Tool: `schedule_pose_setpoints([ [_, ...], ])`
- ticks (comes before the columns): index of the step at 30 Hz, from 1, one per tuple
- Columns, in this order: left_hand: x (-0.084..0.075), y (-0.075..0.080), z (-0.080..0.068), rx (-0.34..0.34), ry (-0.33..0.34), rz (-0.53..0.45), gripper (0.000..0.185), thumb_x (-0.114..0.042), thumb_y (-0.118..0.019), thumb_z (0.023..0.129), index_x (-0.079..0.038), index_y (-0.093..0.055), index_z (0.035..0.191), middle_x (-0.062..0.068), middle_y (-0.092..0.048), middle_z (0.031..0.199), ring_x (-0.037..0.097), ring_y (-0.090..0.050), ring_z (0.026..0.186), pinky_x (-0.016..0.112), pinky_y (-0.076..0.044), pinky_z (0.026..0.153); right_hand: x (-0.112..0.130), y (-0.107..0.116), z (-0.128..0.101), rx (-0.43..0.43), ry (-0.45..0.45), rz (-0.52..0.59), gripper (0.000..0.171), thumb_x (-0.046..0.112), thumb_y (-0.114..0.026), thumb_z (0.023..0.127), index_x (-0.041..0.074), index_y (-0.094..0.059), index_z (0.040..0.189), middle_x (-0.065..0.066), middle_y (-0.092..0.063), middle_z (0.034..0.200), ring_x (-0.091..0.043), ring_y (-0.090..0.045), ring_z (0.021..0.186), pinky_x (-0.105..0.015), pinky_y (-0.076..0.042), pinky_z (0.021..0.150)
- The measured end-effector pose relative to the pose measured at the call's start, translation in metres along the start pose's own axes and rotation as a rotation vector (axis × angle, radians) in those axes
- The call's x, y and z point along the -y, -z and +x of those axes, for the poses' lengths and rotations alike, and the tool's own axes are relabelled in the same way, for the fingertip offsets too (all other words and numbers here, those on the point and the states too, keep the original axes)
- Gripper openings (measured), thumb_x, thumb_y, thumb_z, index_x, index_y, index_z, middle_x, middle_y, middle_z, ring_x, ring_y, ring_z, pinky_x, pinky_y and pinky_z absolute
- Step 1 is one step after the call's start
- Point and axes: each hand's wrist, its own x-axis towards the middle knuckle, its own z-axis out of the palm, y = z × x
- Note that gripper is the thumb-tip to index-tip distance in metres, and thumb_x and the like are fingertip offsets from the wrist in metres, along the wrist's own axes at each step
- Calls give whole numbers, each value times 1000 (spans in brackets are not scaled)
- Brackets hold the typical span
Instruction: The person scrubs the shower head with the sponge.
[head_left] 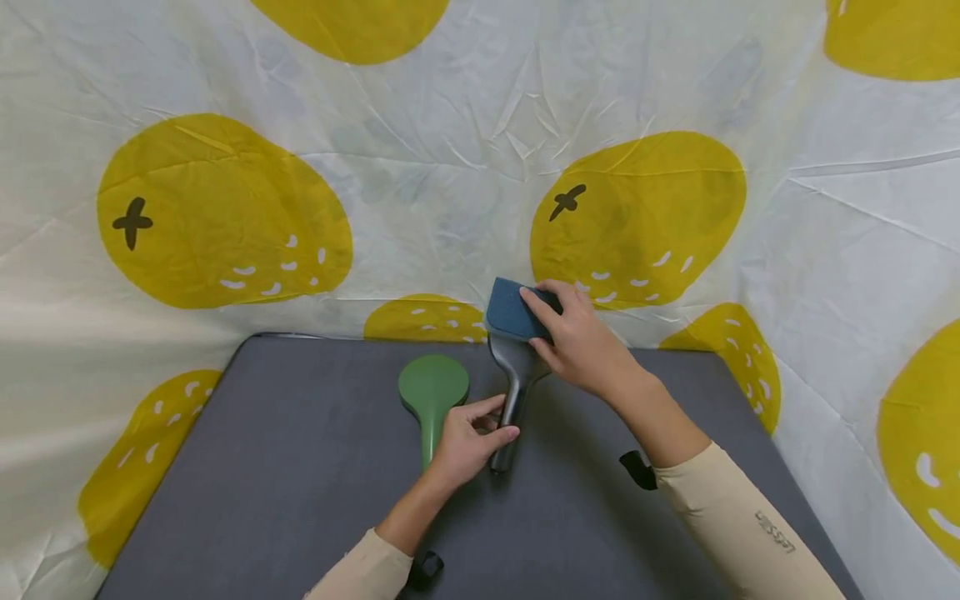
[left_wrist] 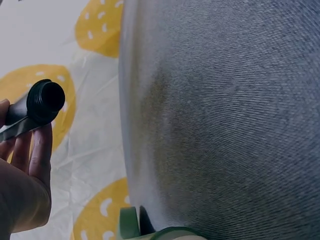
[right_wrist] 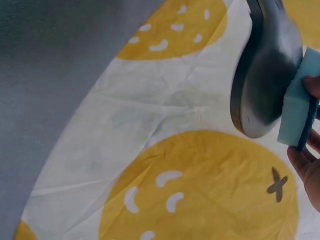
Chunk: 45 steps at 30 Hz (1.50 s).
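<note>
Head view: the left hand (head_left: pixel 467 442) grips the handle of a grey shower head (head_left: pixel 514 375), lifted over the dark grey bench (head_left: pixel 300 467). The right hand (head_left: pixel 577 337) pinches a blue sponge (head_left: pixel 512 310) and presses it on the wide head end, at 12 o'clock from the left hand. A green shower head (head_left: pixel 431 392) lies flat on the bench, just beside the left hand at 10 o'clock, untouched by either hand. Behind hangs a white cloth with yellow fruit print (head_left: pixel 225 208).

Left wrist view: the fingers (left_wrist: pixel 40 150) curl around the handle, whose round black end (left_wrist: pixel 46 101) points toward the camera.

Right wrist view: the sponge (right_wrist: pixel 299 105) lies flat against the back of the grey head (right_wrist: pixel 265 75), held by fingertips (right_wrist: pixel 307 162) at the right edge.

I judge the wiping of the grey shower head is in progress; how much is already wiped I cannot tell. The green one seems to remain.
</note>
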Motion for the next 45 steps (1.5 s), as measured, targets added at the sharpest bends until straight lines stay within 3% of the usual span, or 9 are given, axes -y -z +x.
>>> schedule_pose_setpoints([
  [4,4,1,-1,14,11,-16,48,-10,-84,87,-6,-70,133,17,-75,117,24,-72,88,23,-59,73,-11,2,9,4,-53,33,66,17,-79,93,1,-50,150,-28,-49,142,-46,-50,126,-59,-44,108],
  [9,5,2,-3,14,23,-36,49,-6,-84,85,-5,-70,132,18,-75,117,30,-74,90,22,-60,71,-12,6,11,-19,-57,45,65,16,-80,91,2,-53,148,-27,-50,141,-45,-50,127,-60,-43,109],
  [21,-4,1,5,4,24,-33,45,-2,-81,87,-1,-70,131,21,-76,109,28,-73,86,23,-60,73,20,6,-10,-2,135,-68,70,15,-89,82,6,-58,144,-24,-53,141,-42,-55,122,-54,-53,102],
  [26,-6,1,6,-3,24,-30,41,3,-78,88,7,-69,128,27,-74,106,32,-72,85,21,-59,71,34,-1,-25,3,171,-89,69,17,-89,82,7,-59,144,-22,-54,139,-38,-54,120,-49,-55,101],
  [33,-7,3,3,-29,30,-24,30,-5,-82,87,0,-76,117,19,-77,98,24,-72,83,22,-58,72,46,-10,-41,-23,185,-170,74,25,-92,79,8,-61,144,-23,-55,137,-38,-56,116,-46,-58,94],
  [39,-8,6,3,-34,0,-32,32,-12,-82,89,-1,-76,118,19,-77,98,18,-71,80,24,-59,72,48,-10,-35,-8,161,-146,73,25,-91,80,8,-60,144,-23,-54,138,-38,-55,118,-47,-56,98],
  [45,-7,9,3,-24,-36,-49,43,-9,-81,90,-3,-70,131,21,-76,108,20,-74,83,23,-61,71,42,-9,-18,-2,119,-92,71,22,-88,84,8,-58,146,-23,-52,141,-40,-53,122,-50,-53,103],
])
